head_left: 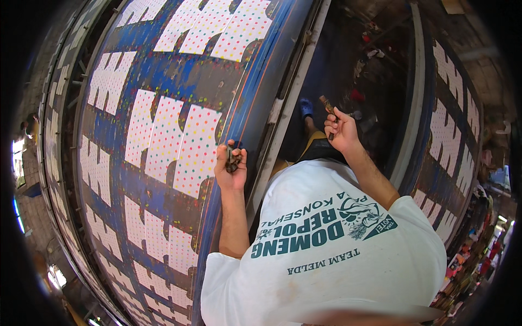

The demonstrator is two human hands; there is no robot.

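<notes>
My left hand (230, 168) is raised palm up at the edge of the long printing table, its fingers curled round a small dark clump (232, 162) whose kind I cannot make out. Over the aisle, my right hand (342, 130) grips a short, slim brown stick-like tool (328, 106). Its lighter end sticks out above the fist and its dark end below. Beside my left hand, a white cut fabric panel with coloured dots (199, 146) lies flat on the table. My two hands are well apart.
The blue, paint-stained table (179, 73) on the left carries rows of dotted white panels. A metal rail (283, 117) runs along its side. Another table with similar panels (447, 133) stands to the right. Small scraps litter the dark aisle floor (375, 81). Colourful piled items (467, 261) sit at lower right.
</notes>
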